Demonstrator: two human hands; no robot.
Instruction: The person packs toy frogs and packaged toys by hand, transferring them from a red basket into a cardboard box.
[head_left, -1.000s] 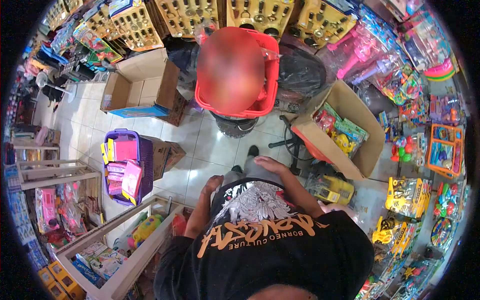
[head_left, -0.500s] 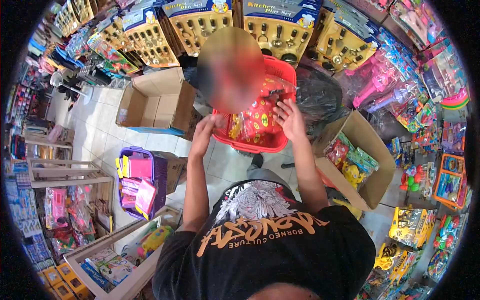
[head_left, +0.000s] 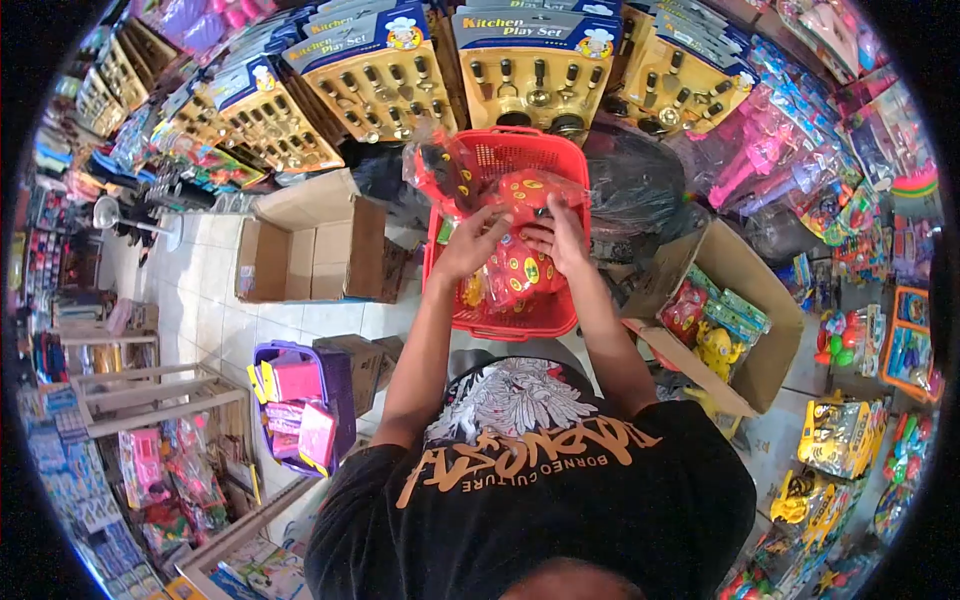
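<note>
A red plastic basket (head_left: 545,150) stands in front of me on the floor, filled with bagged red toys. My left hand (head_left: 470,243) and my right hand (head_left: 556,238) both grip a clear bag holding a red toy with yellow spots (head_left: 522,268) inside the basket. Another bagged red toy (head_left: 440,165) sticks up at the basket's left rim.
An open cardboard box (head_left: 310,240) lies left of the basket; another box with toys (head_left: 745,320) is on the right. A purple basket of pink packs (head_left: 300,410) stands on the tiled floor. Kitchen Play Set cards (head_left: 530,60) hang behind. Shelves line both sides.
My hands rose from my lap into the red basket and closed on the spotted toy bag. The view tilted up toward the hanging play sets.
</note>
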